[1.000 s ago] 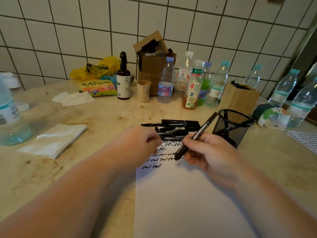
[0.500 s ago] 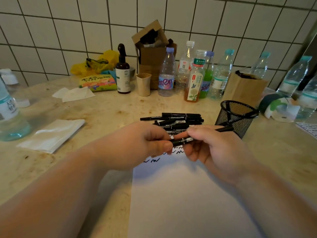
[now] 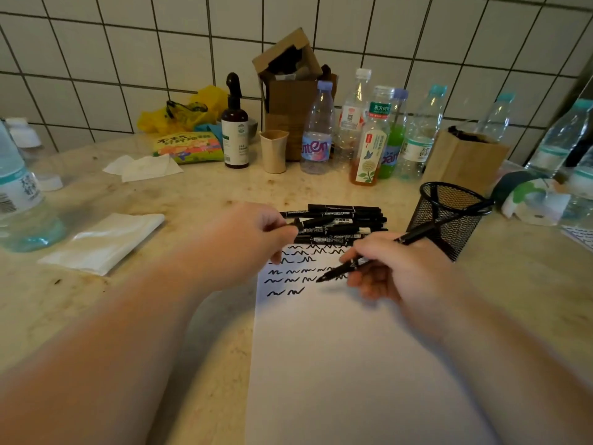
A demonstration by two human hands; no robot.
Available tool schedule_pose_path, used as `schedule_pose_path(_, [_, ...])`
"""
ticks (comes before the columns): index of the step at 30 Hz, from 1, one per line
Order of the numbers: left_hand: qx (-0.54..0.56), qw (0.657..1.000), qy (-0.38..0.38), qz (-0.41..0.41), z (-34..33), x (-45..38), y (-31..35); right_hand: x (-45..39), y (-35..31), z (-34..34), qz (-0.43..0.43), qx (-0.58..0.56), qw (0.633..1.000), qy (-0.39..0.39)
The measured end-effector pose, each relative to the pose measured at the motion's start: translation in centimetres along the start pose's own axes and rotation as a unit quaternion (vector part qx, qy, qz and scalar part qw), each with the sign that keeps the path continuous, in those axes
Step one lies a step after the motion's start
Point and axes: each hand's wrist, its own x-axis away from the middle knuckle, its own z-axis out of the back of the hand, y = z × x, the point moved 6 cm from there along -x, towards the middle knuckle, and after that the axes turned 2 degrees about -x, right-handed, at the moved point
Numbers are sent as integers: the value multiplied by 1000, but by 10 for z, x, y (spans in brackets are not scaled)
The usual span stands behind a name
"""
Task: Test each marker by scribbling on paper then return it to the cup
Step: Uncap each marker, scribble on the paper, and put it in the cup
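My right hand (image 3: 401,271) grips an uncapped black marker (image 3: 414,236), its tip touching the white paper (image 3: 353,364) at the end of a row of black scribbles (image 3: 288,279). To the left, over the paper's top-left corner, my left hand (image 3: 244,245) pinches what looks like the marker's small black cap (image 3: 296,223). A pile of several black markers (image 3: 340,220) lies across the paper's far edge. The black mesh cup (image 3: 449,220) stands just right of the pile, beyond my right hand, with one marker (image 3: 471,210) leaning over its rim.
Several plastic bottles (image 3: 317,130), a spray bottle (image 3: 236,123), a beige cup (image 3: 273,150) and cardboard boxes (image 3: 288,91) line the tiled wall. Folded tissues (image 3: 106,239) and a large water bottle (image 3: 19,194) sit at the left. A second scribbled sheet (image 3: 580,236) shows at the right edge.
My hands came together on the marker and pulled its cap off, then parted. My left hand moved away left with the cap, and my right hand lowered the tip to the paper.
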Motion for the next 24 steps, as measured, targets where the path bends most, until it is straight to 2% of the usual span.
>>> schedule_pose_path(7, [-97,995,-26,11,-14,1,-6,1,7,-5,-11,21,1000,-1])
schedule_pose_path(16, [-109,994,-22,6,-15,1,-5,1,6,-10,8,57,998,-19])
schedule_pose_path(24, [-115,993,-18,2,-16,-1,-7,-2,8,-4,1,72,997,6])
